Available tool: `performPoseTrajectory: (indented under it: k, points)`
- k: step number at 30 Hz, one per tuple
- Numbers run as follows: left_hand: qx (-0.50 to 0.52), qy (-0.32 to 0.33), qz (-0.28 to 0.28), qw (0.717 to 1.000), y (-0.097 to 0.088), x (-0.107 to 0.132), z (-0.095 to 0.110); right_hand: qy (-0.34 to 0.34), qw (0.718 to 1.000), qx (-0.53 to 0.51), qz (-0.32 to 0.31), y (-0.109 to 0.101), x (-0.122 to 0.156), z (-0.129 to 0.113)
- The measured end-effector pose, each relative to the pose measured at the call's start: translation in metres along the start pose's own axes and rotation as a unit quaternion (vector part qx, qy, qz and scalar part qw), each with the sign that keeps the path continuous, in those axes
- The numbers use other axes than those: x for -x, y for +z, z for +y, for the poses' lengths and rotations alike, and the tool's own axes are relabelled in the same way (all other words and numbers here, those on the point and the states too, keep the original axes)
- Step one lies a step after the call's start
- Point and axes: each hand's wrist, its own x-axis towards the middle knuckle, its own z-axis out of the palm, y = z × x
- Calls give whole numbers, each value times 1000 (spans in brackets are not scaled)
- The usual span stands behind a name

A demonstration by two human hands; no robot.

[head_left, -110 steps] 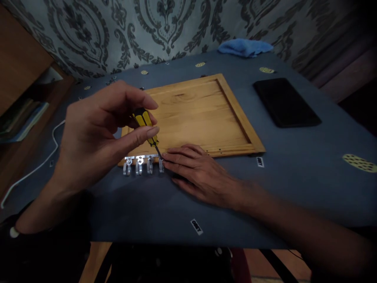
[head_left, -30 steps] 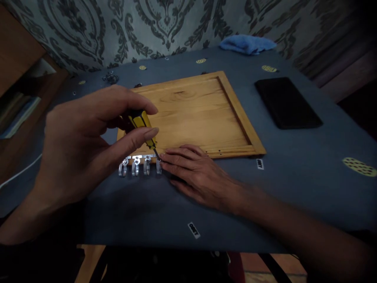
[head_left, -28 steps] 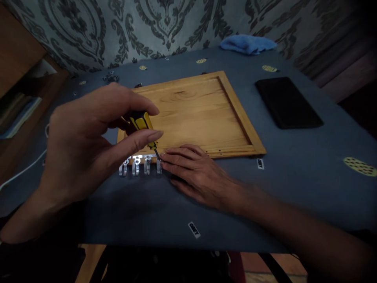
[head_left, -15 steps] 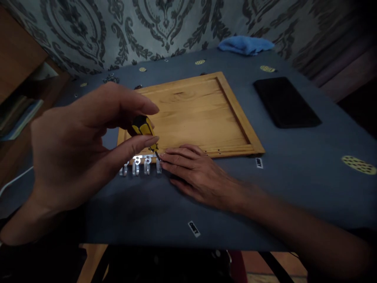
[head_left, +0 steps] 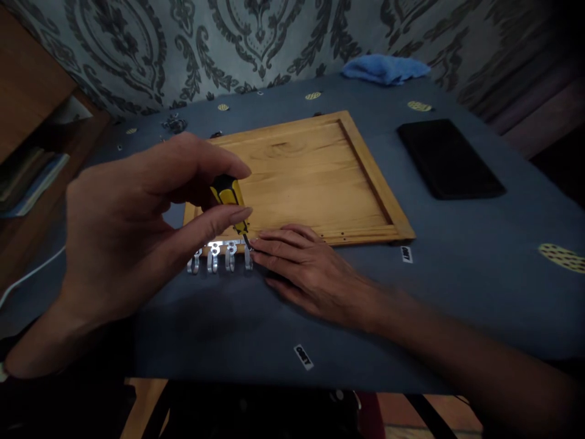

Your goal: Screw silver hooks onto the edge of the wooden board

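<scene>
My left hand (head_left: 123, 238) pinches a short screwdriver (head_left: 230, 194) with a yellow and black handle between thumb and fingers. Its shaft slants down to the right, and the tip meets the right end of the visible part of a silver metal hook rail (head_left: 222, 245). This rail lies along the near edge of a framed wooden panel (head_left: 301, 177), with several hooks hanging over the edge. My right hand (head_left: 311, 268) holds the rail against the panel beside the tip, its fingers over the edge and thumb in front. Whatever is under those fingers is hidden.
A black flat case or tablet (head_left: 450, 158) lies right of the panel. Against the wall is a blue cloth (head_left: 386, 69). Small metal pieces (head_left: 175, 123) sit at the back left. Wooden shelving (head_left: 86, 131) stands left, and a white cable (head_left: 31, 274) runs nearby.
The view has shifted slightly. My left hand and the screwdriver handle have moved a little to the right, while the tip stays at the hook rail. My right hand keeps its place.
</scene>
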Motion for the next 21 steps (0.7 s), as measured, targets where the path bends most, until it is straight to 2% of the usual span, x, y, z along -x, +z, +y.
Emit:
performPoseTrajectory:
  k: [9, 15, 21]
  points:
    - [-10, 15, -11, 1000, -1, -1, -3, 7, 1000, -2, -9, 1, 1, 0]
    - [-29, 34, 2, 999, 2, -1, 0, -5, 1000, 0, 1, 0, -2, 0]
    - [-42, 11, 8, 999, -1, 4, -4, -3, 1000, 1, 1, -1, -1, 0]
